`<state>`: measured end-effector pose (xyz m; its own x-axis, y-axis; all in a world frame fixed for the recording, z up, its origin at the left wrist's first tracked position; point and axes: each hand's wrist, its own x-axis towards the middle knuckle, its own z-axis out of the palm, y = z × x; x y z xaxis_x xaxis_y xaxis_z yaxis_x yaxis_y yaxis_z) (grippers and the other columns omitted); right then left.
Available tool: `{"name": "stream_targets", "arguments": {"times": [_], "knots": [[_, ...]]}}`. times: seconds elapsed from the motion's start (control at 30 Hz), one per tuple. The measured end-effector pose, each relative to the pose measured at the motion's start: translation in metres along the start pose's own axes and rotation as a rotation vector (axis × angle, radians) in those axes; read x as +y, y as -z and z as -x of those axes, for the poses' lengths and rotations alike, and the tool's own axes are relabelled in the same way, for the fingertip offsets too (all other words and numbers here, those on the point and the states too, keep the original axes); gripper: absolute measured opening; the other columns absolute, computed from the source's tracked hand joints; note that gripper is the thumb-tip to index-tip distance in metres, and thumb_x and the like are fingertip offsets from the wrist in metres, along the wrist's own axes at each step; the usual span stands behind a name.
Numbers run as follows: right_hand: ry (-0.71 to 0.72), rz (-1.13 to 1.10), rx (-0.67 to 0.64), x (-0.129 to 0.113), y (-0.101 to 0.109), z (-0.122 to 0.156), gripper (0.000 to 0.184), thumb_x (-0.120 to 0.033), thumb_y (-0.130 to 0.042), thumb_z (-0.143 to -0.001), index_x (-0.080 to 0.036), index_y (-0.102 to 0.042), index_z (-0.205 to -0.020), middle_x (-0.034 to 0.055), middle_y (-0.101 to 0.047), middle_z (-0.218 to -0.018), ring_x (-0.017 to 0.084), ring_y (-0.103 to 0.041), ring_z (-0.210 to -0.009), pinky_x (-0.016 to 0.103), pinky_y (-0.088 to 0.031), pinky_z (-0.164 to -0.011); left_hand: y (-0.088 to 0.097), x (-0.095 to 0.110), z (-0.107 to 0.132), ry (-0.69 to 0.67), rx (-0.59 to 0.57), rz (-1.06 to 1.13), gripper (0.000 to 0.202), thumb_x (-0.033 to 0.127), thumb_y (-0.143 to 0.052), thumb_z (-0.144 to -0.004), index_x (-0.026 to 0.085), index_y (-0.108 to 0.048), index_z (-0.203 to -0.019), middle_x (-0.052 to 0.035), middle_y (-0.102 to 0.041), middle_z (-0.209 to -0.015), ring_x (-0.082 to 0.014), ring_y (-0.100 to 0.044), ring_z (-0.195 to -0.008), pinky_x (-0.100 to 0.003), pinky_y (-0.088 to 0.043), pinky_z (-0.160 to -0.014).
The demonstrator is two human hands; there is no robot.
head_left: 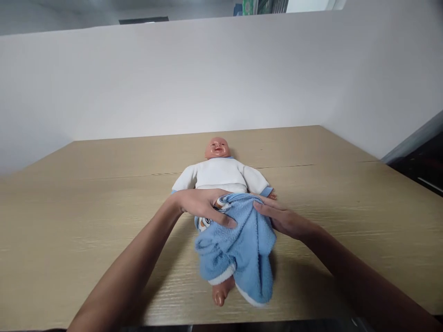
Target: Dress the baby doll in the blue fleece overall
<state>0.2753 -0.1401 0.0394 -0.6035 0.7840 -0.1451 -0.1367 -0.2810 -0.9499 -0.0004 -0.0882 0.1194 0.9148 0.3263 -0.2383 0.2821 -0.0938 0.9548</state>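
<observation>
Left hand, half-curled with thumb over the blue trousers, and right hand, loosely pinching them, hold opposite waist sides, likely for even control, on the doll lying feet toward the table's near edge.

Place: office-like, exact kind unclear to us | We list: wood-grain tabletop, white partition, more room showing over it

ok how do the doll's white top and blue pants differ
The top is white with blue cuffs; the pants are mostly blue with white hems. The top lies fairly smooth on the doll, while the pants are creased, with the left hand and right hand on them. Both are on the same doll.
</observation>
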Motion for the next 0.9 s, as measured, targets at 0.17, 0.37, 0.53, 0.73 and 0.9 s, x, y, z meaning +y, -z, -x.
{"name": "stream_targets", "arguments": {"times": [0.17,0.37,0.53,0.73,0.9], "knots": [[-0.142,0.193,-0.387,-0.013,-0.001,0.004,0.05,-0.054,-0.076,-0.097,-0.018,-0.071,-0.132,0.0055,-0.074,-0.116,0.019,-0.069,-0.106,0.029,-0.057,-0.095,0.004,-0.008,-0.005,0.009,-0.066,0.021,0.045,0.044,-0.09,-0.084,0.023,-0.076,-0.122,-0.0023,-0.081,-0.113,-0.0232,-0.077,-0.102,-0.029,-0.063,-0.088],[-0.041,0.304,-0.397,-0.023,0.003,0.009,0.036,-0.047,-0.085,-0.09,-0.014,-0.073,-0.096,-0.002,-0.061,-0.084,0.01,-0.054,-0.073,0.019,-0.048,-0.066,-0.001,-0.007,-0.013,0.031,-0.255,-0.097,0.038,0.043,-0.094,-0.077,0.021,-0.082,-0.106,-0.0032,-0.084,-0.109,-0.0258,-0.077,-0.098,-0.031,-0.065,-0.087],[-0.019,0.143,-0.129,-0.015,0.004,0.01,0.055,-0.062,-0.07,-0.099,-0.019,-0.068,-0.132,0.0049,-0.069,-0.106,0.013,-0.062,-0.082,0.022,-0.053,-0.071,0.002,-0.007,-0.013,-0.092,-0.054,-0.018,0.035,0.042,-0.086,-0.087,0.02,-0.078,-0.114,-0.0036,-0.081,-0.111,-0.0234,-0.074,-0.101,-0.033,-0.062,-0.091],[-0.158,0.176,-0.538,-0.03,0.005,0.016,0.055,-0.055,-0.094,-0.078,-0.013,-0.073,-0.108,0.0015,-0.067,-0.091,0.015,-0.062,-0.083,0.023,-0.055,-0.076,0.001,-0.009,-0.015,-0.196,0.029,0.01,0.024,0.033,-0.084,-0.089,0.02,-0.064,-0.091,0.0032,-0.059,-0.08,-0.0135,-0.057,-0.074,-0.024,-0.051,-0.069],[-0.144,0.188,-0.493,-0.024,0.008,0.017,0.047,-0.052,-0.092,-0.079,-0.012,-0.069,-0.087,0.0008,-0.062,-0.081,0.013,-0.059,-0.072,0.021,-0.052,-0.065,-0.007,-0.006,-0.016,-0.052,-0.183,0.057,0.04,0.034,-0.092,-0.08,0.022,-0.073,-0.113,-0.0005,-0.075,-0.1,-0.02,-0.07,-0.092,-0.028,-0.061,-0.085]]}}
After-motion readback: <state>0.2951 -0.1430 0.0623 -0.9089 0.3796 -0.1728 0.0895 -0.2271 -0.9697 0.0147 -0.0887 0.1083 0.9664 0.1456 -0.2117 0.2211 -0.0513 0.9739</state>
